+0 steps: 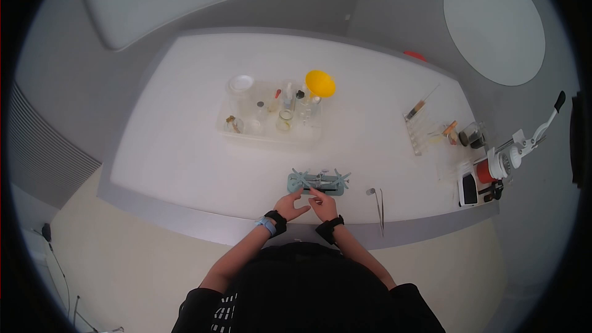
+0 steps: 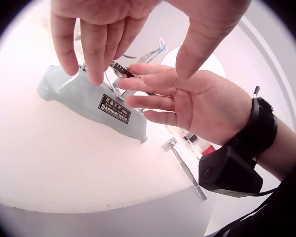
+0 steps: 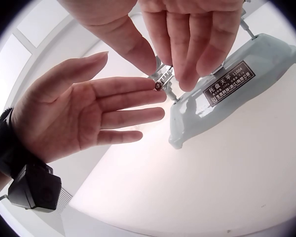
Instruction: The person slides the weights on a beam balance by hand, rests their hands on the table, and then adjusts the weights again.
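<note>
A pale green pan balance (image 1: 316,183) stands near the table's front edge, with a cross-shaped pan support at each end. Its dark label plate (image 3: 229,83) faces me, and a marked beam (image 2: 122,69) runs above it. My left hand (image 1: 290,206) reaches to the balance's front with straight fingers; its index fingertip overlaps the beam's end in the right wrist view. Beside it my right hand (image 1: 324,205) is at the middle of the balance, fingers extended and thumb apart from them. The beam end shows between thumb and fingers in the right wrist view.
Right of the balance lie tweezers (image 1: 382,209) and a small silver cylinder (image 2: 170,143). Behind, a clear tub (image 1: 271,139) holds several bottles and a yellow funnel (image 1: 320,84). At right are a tube rack (image 1: 414,139), glassware and a white lever device (image 1: 533,139).
</note>
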The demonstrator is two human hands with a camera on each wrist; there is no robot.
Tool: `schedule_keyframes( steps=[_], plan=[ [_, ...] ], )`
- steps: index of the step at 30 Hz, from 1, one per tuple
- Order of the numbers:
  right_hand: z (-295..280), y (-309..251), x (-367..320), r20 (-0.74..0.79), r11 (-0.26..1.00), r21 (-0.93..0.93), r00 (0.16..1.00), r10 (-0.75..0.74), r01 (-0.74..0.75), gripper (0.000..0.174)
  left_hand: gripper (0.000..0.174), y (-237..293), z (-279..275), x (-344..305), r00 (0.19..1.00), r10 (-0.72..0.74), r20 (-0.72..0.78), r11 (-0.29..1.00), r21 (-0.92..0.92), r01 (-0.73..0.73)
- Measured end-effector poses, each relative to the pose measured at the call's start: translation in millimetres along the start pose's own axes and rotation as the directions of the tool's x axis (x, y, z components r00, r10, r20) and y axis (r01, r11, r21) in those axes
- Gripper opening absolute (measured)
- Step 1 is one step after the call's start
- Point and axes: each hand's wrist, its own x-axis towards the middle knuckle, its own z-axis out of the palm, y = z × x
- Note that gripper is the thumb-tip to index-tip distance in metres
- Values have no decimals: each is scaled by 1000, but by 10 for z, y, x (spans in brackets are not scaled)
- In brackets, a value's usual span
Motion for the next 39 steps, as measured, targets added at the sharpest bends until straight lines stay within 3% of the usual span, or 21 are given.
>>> schedule_keyframes(
  steps=[39],
  plan=[
    [-91, 50, -214, -34, 996, 70, 998, 53, -51, 32, 61, 27, -57, -99, 997, 54, -51, 998, 23, -52]
  ],
)
